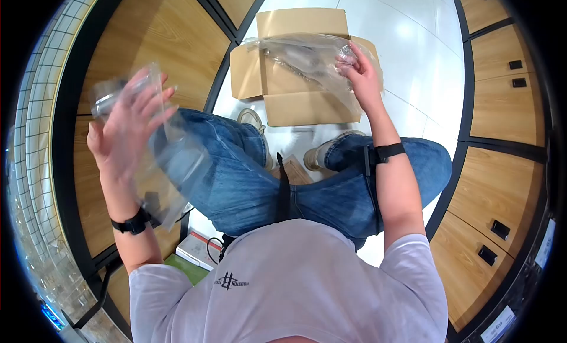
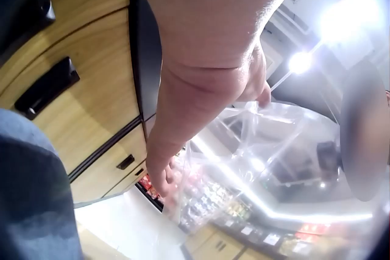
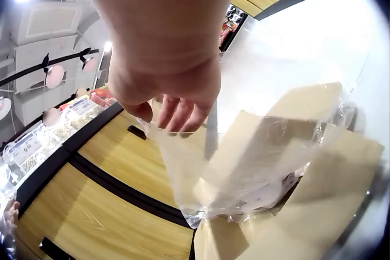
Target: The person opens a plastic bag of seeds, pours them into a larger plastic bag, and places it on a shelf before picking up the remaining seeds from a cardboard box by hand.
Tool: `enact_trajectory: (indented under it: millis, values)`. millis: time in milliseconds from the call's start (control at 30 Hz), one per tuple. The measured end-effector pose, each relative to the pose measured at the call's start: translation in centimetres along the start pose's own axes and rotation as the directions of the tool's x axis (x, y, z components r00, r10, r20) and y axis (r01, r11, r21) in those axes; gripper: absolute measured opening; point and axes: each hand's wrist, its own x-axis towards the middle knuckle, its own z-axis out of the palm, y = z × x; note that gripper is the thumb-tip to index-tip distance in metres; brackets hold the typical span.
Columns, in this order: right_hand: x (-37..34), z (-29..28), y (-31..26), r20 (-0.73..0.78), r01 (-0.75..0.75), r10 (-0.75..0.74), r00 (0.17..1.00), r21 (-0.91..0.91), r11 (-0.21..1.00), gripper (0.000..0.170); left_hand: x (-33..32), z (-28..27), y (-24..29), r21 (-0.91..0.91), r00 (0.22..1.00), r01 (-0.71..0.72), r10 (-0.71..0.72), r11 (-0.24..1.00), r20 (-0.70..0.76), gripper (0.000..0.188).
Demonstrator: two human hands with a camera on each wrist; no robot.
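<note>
My right hand [image 1: 358, 69] grips one end of a clear plastic bag [image 1: 307, 54], which stretches slackly over an opened cardboard box [image 1: 313, 108]. In the right wrist view the same bag [image 3: 183, 168] hangs from the curled fingers across the box flaps. My left hand [image 1: 133, 116] is raised at the left with its fingers spread. Another clear plastic bag [image 1: 183, 157] drapes around that hand and down along the forearm. Seen from the left wrist, this bag [image 2: 268, 144] spreads out thin and see-through beside the hand. A shiny part of it shows near the fingers.
Wooden cabinets with black frames flank both sides, the left cabinet [image 1: 147, 36] and the right cabinet [image 1: 484, 183]. The box stands on a white tiled floor [image 1: 407, 59] in front of the person's shoes. Flat boxes [image 1: 198, 248] lie beside the left hip.
</note>
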Motion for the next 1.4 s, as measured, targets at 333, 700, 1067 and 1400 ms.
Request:
enact_trajectory:
  millis: [333,700,1067,1400]
  values:
    - [-0.3,0.6,-2.2,0.122,-0.227,0.192,0.974,0.468,0.854,0.050,14.3,4.9,-7.9,0.294,0.991,-0.127,0.132,0.947,0.004,0.121]
    - [1.4,1.2,-2.4,-0.095,-0.210,0.248,0.964,0.299,0.931,0.023,20.7,1.5,-22.2,0.171,0.975,-0.014,0.052,0.985,-0.214,0.132]
    - [4.2,-1.9,-6.5,-0.159,0.071,0.010,0.987,0.495,0.866,0.026,24.0,2.0,-18.6,-0.026,0.975,-0.093,0.085,0.995,-0.206,0.112]
    - [7.2,-4.2,-6.1,-0.430,0.240,-0.046,0.902,0.409,0.880,0.029,26.1,2.7,-18.4,0.166,0.974,-0.225,0.216,0.960,0.075,0.087]
